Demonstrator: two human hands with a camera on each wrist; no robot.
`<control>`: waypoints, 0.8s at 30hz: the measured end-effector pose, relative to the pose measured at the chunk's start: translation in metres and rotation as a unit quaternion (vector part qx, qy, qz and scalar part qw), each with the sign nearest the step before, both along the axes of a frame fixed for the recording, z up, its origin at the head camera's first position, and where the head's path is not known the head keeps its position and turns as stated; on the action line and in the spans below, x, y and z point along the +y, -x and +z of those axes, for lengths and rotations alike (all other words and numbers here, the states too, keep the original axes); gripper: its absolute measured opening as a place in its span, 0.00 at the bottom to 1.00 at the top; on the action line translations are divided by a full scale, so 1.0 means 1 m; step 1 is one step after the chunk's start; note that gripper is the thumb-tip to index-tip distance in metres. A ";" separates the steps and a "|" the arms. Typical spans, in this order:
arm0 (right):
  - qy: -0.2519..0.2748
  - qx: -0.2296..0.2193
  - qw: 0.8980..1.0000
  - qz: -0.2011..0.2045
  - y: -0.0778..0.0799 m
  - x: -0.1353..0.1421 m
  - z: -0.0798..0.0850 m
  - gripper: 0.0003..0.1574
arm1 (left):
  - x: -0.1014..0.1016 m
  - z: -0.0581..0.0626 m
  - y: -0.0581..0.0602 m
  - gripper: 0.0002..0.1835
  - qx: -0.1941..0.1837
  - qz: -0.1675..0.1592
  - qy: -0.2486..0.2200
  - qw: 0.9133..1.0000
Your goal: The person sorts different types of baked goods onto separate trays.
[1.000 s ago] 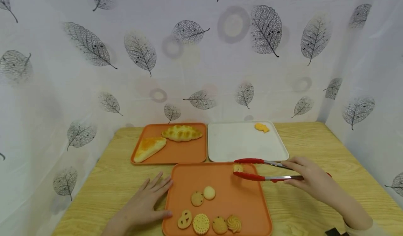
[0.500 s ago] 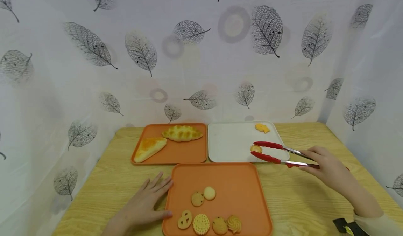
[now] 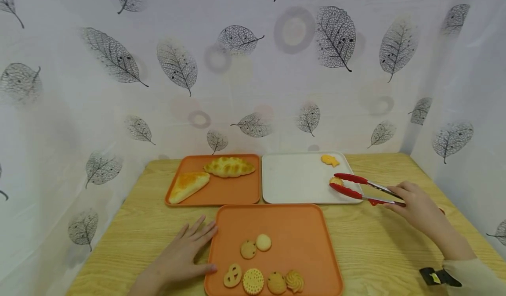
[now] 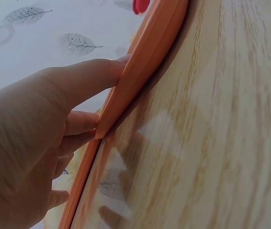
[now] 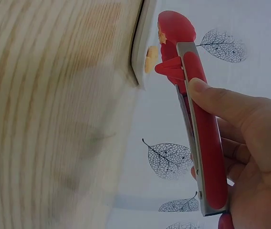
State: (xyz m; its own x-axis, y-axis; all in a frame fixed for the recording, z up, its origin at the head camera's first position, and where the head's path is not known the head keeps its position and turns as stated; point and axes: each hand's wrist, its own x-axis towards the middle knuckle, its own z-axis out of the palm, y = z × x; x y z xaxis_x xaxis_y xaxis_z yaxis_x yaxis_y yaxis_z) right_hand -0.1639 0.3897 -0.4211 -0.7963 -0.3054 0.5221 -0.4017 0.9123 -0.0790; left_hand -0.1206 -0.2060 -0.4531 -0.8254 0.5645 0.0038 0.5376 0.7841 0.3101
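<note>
Small cookie (image 3: 336, 181) was over the right part of the white tray (image 3: 296, 182), pinched between the red tips of the tongs (image 3: 349, 191); couldn't tell if it touched the tray. Right hand (image 3: 419, 208) gripped the tongs by the handles, so the hold on the cookie was through the tongs, not fingers. Fish (image 3: 330, 160) lay at the tray's far right, just beyond the cookie. Step looked like the placing end of a tong transfer; setting it down would call for lowering the tips, then letting the tongs spread without nudging the fish. Front tray (image 3: 292, 225) carried six more cookies, two mid-tray, four along the near side. Left hand (image 3: 178, 254) gripped nothing, fingers spread, touching that tray's left rim, maybe steadying it. Back tray (image 3: 233, 193) held two breads (image 3: 229, 167), left of the white one. Versus half a second earlier: cookie and tongs had shifted right and slightly farther back, closer to the fish; right hand went along. Left hand, fish, breads and other cookies looked unchanged.
</note>
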 end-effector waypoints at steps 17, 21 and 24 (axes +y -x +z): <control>0.002 -0.093 0.994 -0.052 -0.001 0.004 -0.004 0.32 | -0.001 -0.003 0.000 0.48 -0.003 -0.001 -0.011 1.000; 0.010 -0.083 0.995 -0.050 -0.003 0.003 -0.002 0.33 | -0.001 -0.003 0.000 0.47 -0.002 -0.002 -0.013 1.000; 0.018 -0.074 0.996 -0.044 -0.006 -0.001 0.002 0.32 | -0.001 -0.003 0.000 0.47 -0.001 -0.003 -0.014 1.000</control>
